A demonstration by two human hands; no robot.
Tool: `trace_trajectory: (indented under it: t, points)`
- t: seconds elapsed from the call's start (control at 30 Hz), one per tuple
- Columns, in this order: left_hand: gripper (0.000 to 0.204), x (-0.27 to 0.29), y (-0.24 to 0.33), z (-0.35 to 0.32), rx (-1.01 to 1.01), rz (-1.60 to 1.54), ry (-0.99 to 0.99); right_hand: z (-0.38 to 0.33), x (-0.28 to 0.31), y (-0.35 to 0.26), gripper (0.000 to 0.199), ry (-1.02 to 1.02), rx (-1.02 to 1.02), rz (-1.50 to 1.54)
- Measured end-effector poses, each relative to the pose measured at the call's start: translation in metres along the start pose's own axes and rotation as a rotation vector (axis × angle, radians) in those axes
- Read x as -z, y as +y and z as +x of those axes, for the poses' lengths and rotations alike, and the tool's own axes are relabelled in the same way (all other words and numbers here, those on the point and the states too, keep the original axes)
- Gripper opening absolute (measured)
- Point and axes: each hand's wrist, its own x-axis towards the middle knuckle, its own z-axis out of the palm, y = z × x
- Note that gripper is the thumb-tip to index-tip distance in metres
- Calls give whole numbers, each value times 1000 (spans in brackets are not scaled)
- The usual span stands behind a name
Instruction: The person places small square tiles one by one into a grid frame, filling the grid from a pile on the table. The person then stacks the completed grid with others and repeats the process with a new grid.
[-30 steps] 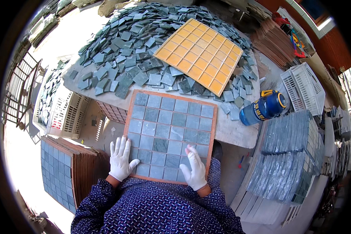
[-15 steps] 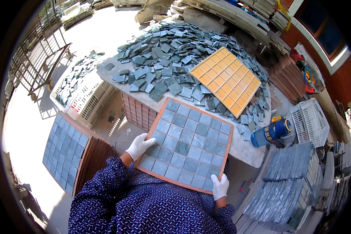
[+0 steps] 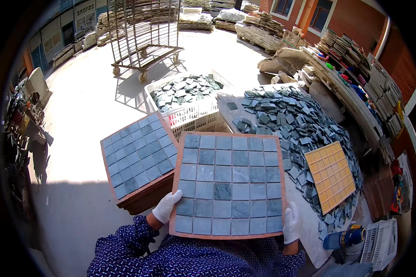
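Between my two hands is a square reddish-brown tray [image 3: 176, 203] filled with rows of grey-green stone tiles [image 3: 223, 190]. My left hand [image 3: 167, 207], in a white glove, grips its left edge, with the thumb over the rim. On the right edge my right hand [image 3: 291, 223], also gloved, is closed; most of its fingers are behind the tray. To the left stands a stack of similar trays [image 3: 148, 195], its top one filled with tiles [image 3: 137, 156]. The held tray is beside that stack and in front of part of it.
On the right, a stone-topped table [image 3: 305, 207] bears a heap of loose tiles [image 3: 291, 120] and a yellow grid tray [image 3: 330, 175]. Beyond are a white crate of tiles [image 3: 189, 113] and a wheeled metal rack [image 3: 145, 51]. A blue bottle [image 3: 344, 238] stands at lower right.
My view has swung left, toward the stack of trays. The held tray has turned from a slant to nearly straight and has come close to the stack. Both hands still grip it.
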Motion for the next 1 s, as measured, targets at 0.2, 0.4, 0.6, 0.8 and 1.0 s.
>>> trace_trajectory:
  t: [0.2, 0.4, 0.6, 0.8, 1.0]
  points:
    - [54, 101, 30, -64, -357, -203, 257, 24, -49, -35, 44, -346, -234, 486]
    - [48, 190, 57, -80, -495, -205, 406, -26, -49, 55, 38, -242, -562, 345]
    - [53, 228, 60, -79, -464, -190, 465, -59, -40, 96, 37, -126, -699, 331]
    - [54, 251, 85, -68, -355, 82, 513, -75, -49, 106, 37, -127, -666, 350]
    - [62, 297, 92, -71, -177, 672, 907, -90, -54, 107, 37, -189, -653, 332]
